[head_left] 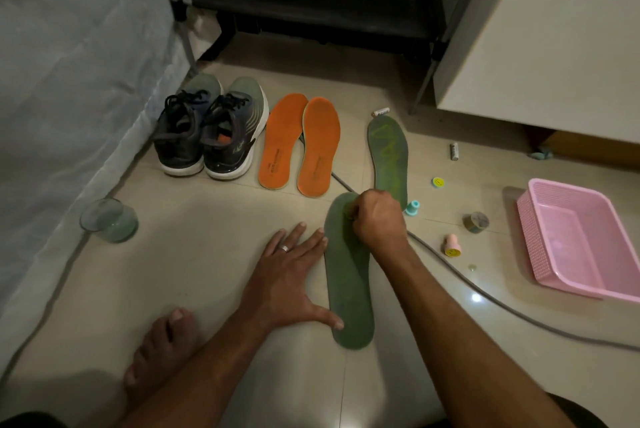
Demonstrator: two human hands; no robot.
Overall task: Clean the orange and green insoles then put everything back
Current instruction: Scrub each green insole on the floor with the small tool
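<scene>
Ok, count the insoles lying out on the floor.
4. Two orange insoles lie beside the shoes; one green insole lies further right; another green insole is under both hands. None visibly hidden.

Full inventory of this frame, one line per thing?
near green insole: 1, green, floor centre, under both hands
far green insole: 1, green, marked with lighter scribble, behind right hand
orange insoles: 2, orange, side by side, right of shoes
shoes: 2, dark grey, white soles, by bed
glass: 1, clear greenish, left floor
basket: 1, pink, right floor
batteries: 2, white, near cabinet
cable: 1, grey, across floor
small caps and tape: several, mixed colours, left of basket
foot: 1, bare, lower left
left hand: flat, bracing insole
right hand: fisted on insole, contents hidden
</scene>
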